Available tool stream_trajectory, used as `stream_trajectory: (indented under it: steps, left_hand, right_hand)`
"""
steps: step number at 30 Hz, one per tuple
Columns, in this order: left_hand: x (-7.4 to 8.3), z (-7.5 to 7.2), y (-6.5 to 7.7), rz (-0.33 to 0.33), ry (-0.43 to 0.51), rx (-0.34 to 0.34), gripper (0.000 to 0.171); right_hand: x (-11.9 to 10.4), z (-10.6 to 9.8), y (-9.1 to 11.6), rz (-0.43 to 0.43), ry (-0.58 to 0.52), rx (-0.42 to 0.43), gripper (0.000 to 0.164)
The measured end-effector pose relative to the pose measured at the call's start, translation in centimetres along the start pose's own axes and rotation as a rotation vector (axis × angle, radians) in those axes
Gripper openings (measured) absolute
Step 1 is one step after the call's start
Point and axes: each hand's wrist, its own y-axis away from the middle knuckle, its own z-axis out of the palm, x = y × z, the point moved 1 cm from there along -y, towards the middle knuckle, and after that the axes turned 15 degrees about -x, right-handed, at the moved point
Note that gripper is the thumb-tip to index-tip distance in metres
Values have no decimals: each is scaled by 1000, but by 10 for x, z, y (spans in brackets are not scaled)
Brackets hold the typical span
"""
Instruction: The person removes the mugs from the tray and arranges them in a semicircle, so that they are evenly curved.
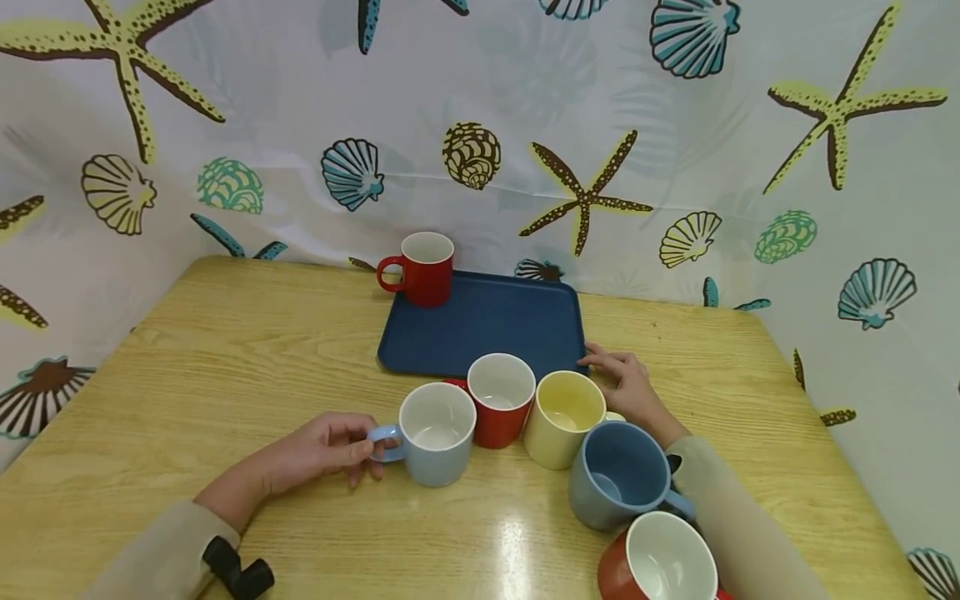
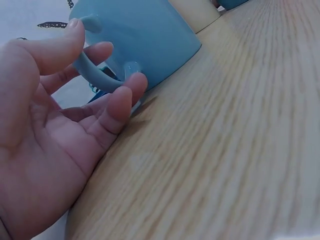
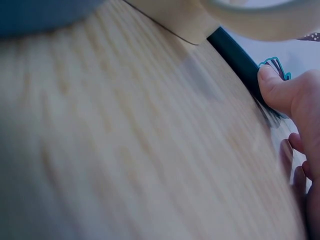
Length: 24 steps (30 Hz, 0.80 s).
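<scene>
My left hand (image 1: 333, 450) holds the handle of a light blue mug (image 1: 438, 437), thumb on top and fingers at the loop in the left wrist view. The mug stands upright on the table. Around the right end of a dark blue tray (image 1: 517, 321), my right hand (image 1: 630, 387) touches the near right corner; in the right wrist view its thumb (image 3: 272, 82) lies against the tray's edge. A red mug (image 1: 429, 279) stands on the tray's far left corner. A second red mug (image 1: 501, 417) and a yellow mug (image 1: 562, 425) stand beside the light blue one, before the tray.
Nearer my right forearm are a grey-blue mug (image 1: 618, 479) and an orange-red mug (image 1: 663, 558) with a white inside. The wooden table (image 1: 277, 333) carries everything. A curtain (image 1: 420, 100) printed with shells and starfish hangs behind and at both sides.
</scene>
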Motion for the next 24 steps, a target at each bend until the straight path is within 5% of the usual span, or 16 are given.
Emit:
stream_trajectory:
  steps: [15, 24]
  left_hand:
    - [13, -10, -11, -235, -45, 129, 36]
    - [14, -26, -19, -262, -121, 169, 33]
  right_hand:
    - [1, 2, 3, 47, -20, -7, 37]
    - [1, 1, 1, 21, -7, -2, 36]
